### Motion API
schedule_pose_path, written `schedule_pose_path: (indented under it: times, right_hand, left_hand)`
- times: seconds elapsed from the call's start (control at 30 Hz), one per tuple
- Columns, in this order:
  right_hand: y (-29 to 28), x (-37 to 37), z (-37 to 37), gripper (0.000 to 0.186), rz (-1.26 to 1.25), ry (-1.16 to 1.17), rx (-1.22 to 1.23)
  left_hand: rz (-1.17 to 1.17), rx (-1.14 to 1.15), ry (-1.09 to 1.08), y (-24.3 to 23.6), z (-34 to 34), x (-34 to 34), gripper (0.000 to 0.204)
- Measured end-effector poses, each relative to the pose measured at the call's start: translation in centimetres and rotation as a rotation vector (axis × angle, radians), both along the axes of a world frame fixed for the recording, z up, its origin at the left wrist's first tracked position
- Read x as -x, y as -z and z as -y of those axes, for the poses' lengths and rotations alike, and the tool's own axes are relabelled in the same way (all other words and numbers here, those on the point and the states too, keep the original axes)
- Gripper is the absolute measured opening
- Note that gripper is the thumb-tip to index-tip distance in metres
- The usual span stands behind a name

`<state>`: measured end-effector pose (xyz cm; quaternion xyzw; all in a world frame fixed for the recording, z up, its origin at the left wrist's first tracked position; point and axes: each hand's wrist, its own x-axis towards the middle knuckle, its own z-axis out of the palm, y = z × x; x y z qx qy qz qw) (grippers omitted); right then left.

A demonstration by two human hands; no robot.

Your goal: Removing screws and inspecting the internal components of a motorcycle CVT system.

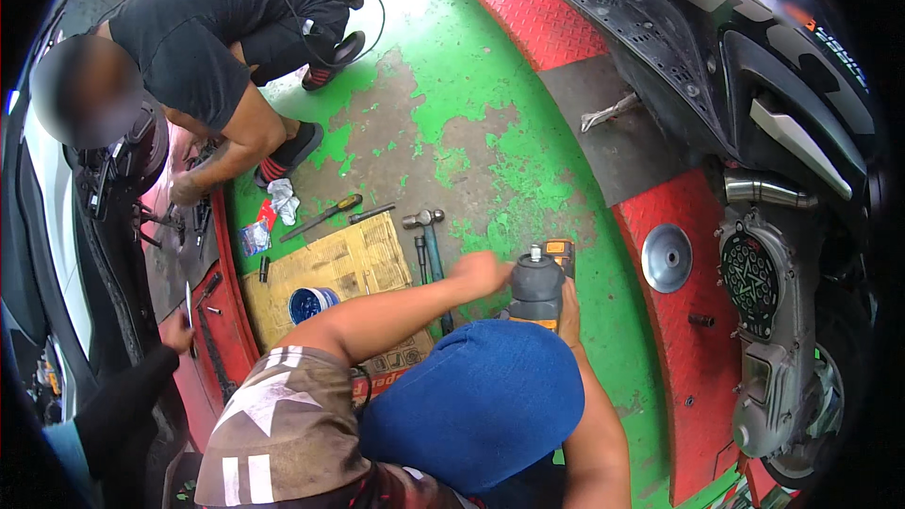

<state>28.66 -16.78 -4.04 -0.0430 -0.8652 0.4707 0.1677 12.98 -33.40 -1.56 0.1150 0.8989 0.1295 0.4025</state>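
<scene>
My right hand (569, 313) is wrapped round the side of a grey cordless impact wrench (538, 285), whose square drive points up. Behind it shows a yellow and black battery (560, 250). Just left of the wrench is my left hand (483, 275), smeared by motion, its fingers hard to make out. Between my arms a rounded blue cloth shape (476, 405) hides what lies below. Near my left forearm lie a ball-peen hammer (424, 220) and a dark extension bar (421, 254). A tub of blue grease (309, 304) stands on flattened cardboard (330, 262).
At right a scooter (754, 123) stands over a red ramp (660, 339) bearing a metal disc (666, 257) and a socket (700, 320). A co-worker in black (203, 28) bends over another vehicle at left. Another person's hand (175, 331) reaches in below. A screwdriver (325, 217) lies beyond the cardboard.
</scene>
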Motion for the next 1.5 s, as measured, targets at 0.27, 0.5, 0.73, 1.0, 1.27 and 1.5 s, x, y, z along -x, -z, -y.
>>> schedule_pose_path:
  times: [0.27,0.5,0.73,1.0,1.27,1.5]
  right_hand:
    - [-4.4,1.6,0.4,0.048,0.037,-0.045,0.064]
    - [-8.1,-4.1,-4.7,0.039,0.123,-0.059,-0.163]
    - [-22.0,-10.1,-6.3,0.036,0.183,0.057,-0.237]
    - [-31.6,-14.6,-6.0,0.030,0.046,0.167,-0.288]
    - [-37.8,-17.6,-0.3,0.046,0.003,0.132,-0.294]
    - [-39.9,-23.8,1.7,0.058,-0.042,0.160,-0.287]
  left_hand:
    - [-0.295,0.088,-0.358,6.3,14.9,3.1,0.043]
    - [-0.225,0.127,-0.285,6.6,14.7,4.0,0.048]
    - [-0.259,-0.673,-0.324,-3.5,12.3,3.1,0.027]
    - [-0.261,-1.012,0.480,-30.7,-1.7,1.2,0.025]
    - [-0.671,-1.229,1.114,-40.5,-6.6,-7.1,0.024]
    - [-0.688,-0.613,1.461,-45.7,-7.0,-10.0,0.021]
